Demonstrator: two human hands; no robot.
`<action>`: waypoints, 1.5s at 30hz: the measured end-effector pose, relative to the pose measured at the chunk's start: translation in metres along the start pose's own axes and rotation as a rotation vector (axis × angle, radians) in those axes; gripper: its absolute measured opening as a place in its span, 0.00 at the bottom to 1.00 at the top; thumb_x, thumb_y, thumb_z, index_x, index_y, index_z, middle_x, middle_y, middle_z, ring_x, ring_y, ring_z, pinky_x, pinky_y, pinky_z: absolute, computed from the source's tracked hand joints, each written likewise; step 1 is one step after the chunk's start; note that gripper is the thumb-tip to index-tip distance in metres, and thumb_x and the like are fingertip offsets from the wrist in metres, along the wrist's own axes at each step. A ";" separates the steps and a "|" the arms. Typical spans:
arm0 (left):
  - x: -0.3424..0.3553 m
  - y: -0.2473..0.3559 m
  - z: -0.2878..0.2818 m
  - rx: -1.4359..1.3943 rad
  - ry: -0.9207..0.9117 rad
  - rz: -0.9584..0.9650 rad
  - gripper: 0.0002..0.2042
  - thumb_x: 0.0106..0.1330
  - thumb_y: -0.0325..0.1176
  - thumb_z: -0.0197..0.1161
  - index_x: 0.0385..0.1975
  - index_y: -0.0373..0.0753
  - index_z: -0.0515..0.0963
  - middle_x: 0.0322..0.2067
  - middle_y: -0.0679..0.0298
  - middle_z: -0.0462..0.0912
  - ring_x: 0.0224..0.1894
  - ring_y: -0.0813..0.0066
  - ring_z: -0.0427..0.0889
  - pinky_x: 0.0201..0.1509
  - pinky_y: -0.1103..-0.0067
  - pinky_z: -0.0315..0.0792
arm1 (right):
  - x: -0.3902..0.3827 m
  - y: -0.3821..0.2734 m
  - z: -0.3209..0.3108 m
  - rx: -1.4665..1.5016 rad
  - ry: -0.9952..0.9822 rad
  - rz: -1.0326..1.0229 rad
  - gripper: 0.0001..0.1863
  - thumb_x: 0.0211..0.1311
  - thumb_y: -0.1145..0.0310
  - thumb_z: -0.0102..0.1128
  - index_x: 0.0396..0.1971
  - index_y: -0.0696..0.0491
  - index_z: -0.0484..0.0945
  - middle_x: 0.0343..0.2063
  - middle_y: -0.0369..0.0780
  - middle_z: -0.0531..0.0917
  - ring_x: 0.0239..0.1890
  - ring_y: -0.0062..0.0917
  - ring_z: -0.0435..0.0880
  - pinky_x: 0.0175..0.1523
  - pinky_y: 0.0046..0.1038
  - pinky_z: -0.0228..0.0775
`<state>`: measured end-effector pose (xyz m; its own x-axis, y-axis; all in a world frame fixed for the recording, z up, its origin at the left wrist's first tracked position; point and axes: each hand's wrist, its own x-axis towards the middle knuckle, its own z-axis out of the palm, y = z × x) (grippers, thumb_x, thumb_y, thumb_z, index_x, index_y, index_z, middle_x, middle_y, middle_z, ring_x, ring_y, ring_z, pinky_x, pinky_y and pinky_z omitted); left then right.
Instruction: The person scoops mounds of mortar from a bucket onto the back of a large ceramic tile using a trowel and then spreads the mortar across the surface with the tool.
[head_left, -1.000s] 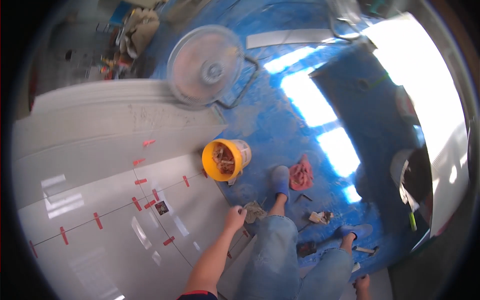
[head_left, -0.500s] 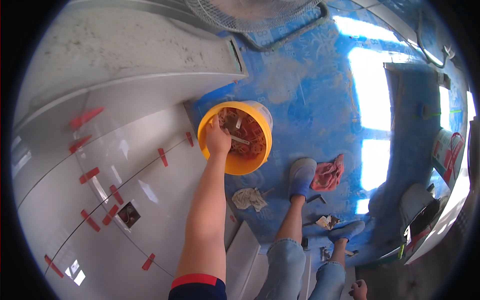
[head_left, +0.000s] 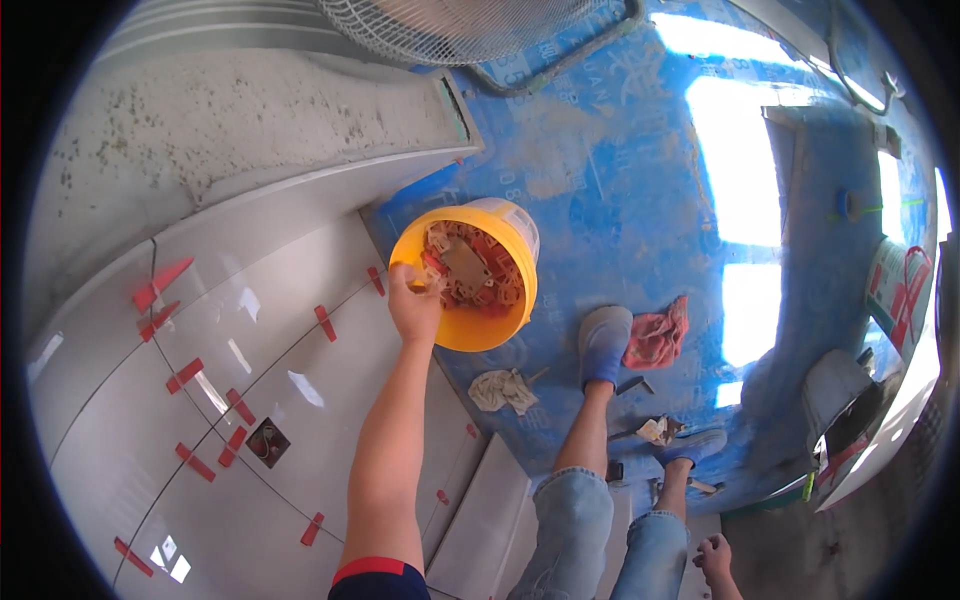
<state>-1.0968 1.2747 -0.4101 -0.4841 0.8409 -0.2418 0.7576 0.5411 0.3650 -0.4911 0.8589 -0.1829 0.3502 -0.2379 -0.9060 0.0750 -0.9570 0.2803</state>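
Observation:
My left hand (head_left: 414,305) is at the left rim of a yellow bucket (head_left: 474,332), fingers curled; what they hold, if anything, I cannot make out. The bucket contains a jumble of red and pale plastic pieces (head_left: 487,270) with a flat brownish object on top. My right hand (head_left: 715,563) is low at the right, beside my leg, fingers curled and their contents unclear. Glossy pale tiles (head_left: 330,380) on the left carry red wedge clips (head_left: 183,373) along their joints, around a small dark square opening (head_left: 269,440).
A large fan (head_left: 450,30) lies beyond a pale ledge (head_left: 260,120). On the blue floor covering (head_left: 580,180) are a pink cloth (head_left: 655,335), a whitish rag (head_left: 490,390) and small tools (head_left: 705,487). A bucket (head_left: 835,390) stands at the right, near white boards.
My left hand first reached up into the yellow bucket, then drew back toward its near left rim. The view has shifted toward the bucket since a second ago.

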 end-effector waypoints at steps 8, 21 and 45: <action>-0.009 -0.003 -0.025 -0.248 -0.142 -0.146 0.20 0.52 0.18 0.64 0.43 0.37 0.66 0.38 0.64 0.73 0.40 0.71 0.78 0.43 0.80 0.74 | 0.011 0.002 0.013 0.079 -0.044 -0.040 0.07 0.61 0.71 0.51 0.30 0.60 0.70 0.23 0.42 0.77 0.14 0.24 0.77 0.19 0.24 0.69; -0.021 0.022 -0.044 -0.247 -0.345 -0.198 0.26 0.47 0.15 0.62 0.50 0.36 0.68 0.35 0.65 0.73 0.36 0.77 0.75 0.41 0.81 0.73 | 0.022 0.024 0.009 0.184 -0.064 -0.051 0.08 0.61 0.68 0.52 0.31 0.59 0.71 0.24 0.42 0.78 0.15 0.24 0.78 0.20 0.23 0.70; -0.454 0.263 -0.030 0.015 -1.430 0.767 0.14 0.55 0.24 0.65 0.41 0.37 0.74 0.34 0.65 0.76 0.35 0.77 0.74 0.42 0.81 0.71 | -0.103 -0.037 0.065 1.086 -0.099 -0.633 0.19 0.64 0.51 0.56 0.32 0.55 0.70 0.25 0.44 0.80 0.24 0.33 0.81 0.32 0.32 0.70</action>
<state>-0.6908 1.0349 -0.1776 0.7633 0.2019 -0.6137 0.6245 0.0127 0.7809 -0.5902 0.9082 -0.1210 0.4586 0.3453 -0.8188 -0.6169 -0.5395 -0.5730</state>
